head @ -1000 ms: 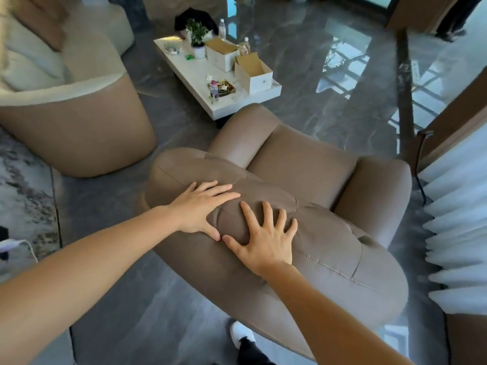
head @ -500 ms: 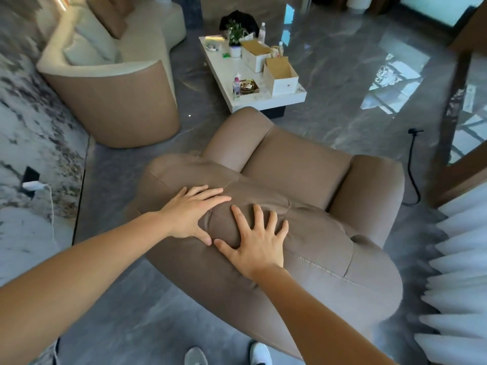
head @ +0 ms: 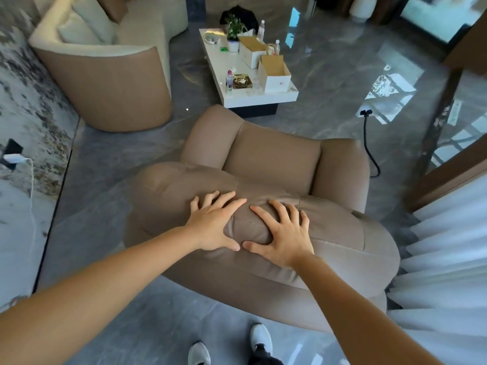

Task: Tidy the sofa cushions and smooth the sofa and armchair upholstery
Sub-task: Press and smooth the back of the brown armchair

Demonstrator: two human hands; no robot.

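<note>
The padded taupe leather armchair (head: 274,164) stands on the grey polished floor, its rounded backrest top nearest the camera. Both hands lie flat on that backrest top, side by side, thumbs nearly touching, with a raised fold of leather between them. The left hand (head: 213,225) has its fingers spread and pressed down; the right hand (head: 284,233) is likewise splayed, gripping nothing. Beyond the chair sits a white low coffee table (head: 237,96); to the left, a cream and tan curved sofa (head: 110,75).

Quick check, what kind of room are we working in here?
Most likely a home living room: a tan armchair under both hands, a cream sofa with cushions, and a low white coffee table on polished stone flooring.
</note>
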